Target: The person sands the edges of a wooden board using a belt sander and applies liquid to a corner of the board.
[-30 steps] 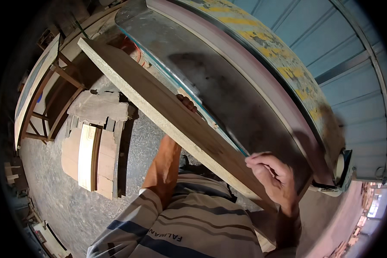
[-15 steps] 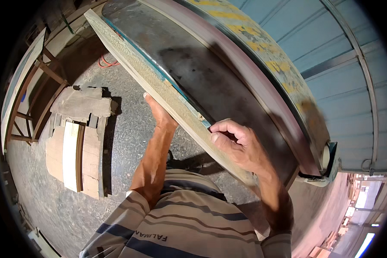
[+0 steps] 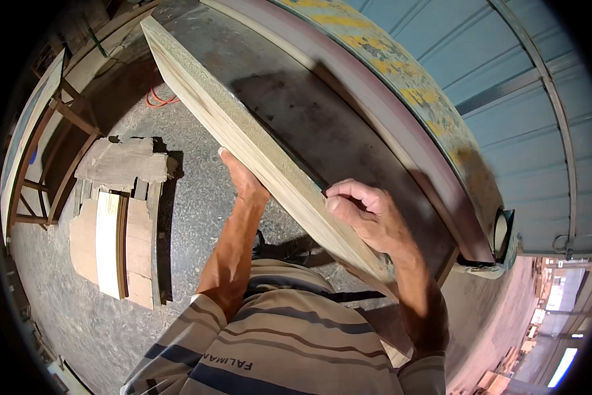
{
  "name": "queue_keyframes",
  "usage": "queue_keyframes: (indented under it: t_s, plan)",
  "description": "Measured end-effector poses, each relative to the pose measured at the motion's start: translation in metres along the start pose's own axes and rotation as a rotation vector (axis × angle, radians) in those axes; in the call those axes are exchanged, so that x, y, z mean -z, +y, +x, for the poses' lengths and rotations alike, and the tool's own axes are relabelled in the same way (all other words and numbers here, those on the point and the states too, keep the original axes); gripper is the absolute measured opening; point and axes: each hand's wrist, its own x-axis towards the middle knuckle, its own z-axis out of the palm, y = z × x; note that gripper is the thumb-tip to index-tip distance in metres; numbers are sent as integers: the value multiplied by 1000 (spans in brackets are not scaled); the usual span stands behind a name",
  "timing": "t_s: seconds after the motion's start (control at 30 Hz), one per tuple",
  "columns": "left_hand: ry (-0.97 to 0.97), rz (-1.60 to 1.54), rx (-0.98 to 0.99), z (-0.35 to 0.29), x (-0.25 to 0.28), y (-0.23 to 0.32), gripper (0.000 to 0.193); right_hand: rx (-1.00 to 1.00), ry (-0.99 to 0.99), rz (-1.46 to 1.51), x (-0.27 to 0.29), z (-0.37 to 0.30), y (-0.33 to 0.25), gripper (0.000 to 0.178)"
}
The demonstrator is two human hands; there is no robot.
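A long pale wooden board (image 3: 269, 172) runs diagonally in front of me, from the upper left to the lower right. My left hand (image 3: 244, 181) supports it from the near side, with the thumb tip showing and the other fingers hidden behind or beneath the wood. Closer to the board's right end, my right hand (image 3: 373, 218) grips its upper far edge with curled fingers. Just beyond the board lies the dark metal table (image 3: 296, 112) of a machine. A pinkish-grey upright belt (image 3: 401, 141) runs along the table's far side.
Behind the belt is a worn yellow-and-grey machine cover (image 3: 401, 72). On the floor to the left, white-faced strips (image 3: 109, 243) rest on a ragged-edged brown stack (image 3: 138, 253). A wooden-framed stand (image 3: 69, 125) stands farther left, near an orange cable (image 3: 157, 99).
The board has tilted, showing more of its near side face, and now covers the table's teal edge. Its far left end has shifted slightly right. Both hands stay on it.
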Motion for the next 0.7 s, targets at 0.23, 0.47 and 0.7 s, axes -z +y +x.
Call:
queue_keyframes:
  t_s: [0.23,0.47,0.7]
  plan:
    - [19,1,22,0,-1,4,74,63,39,27,-4,6,11,23]
    - [-22,-42,-37,15,10,3,71,171,136,-61,-14,-8,-8,32]
    - [51,-79,-2,15,11,6,71,446,293,-658,-34,-8,5,40]
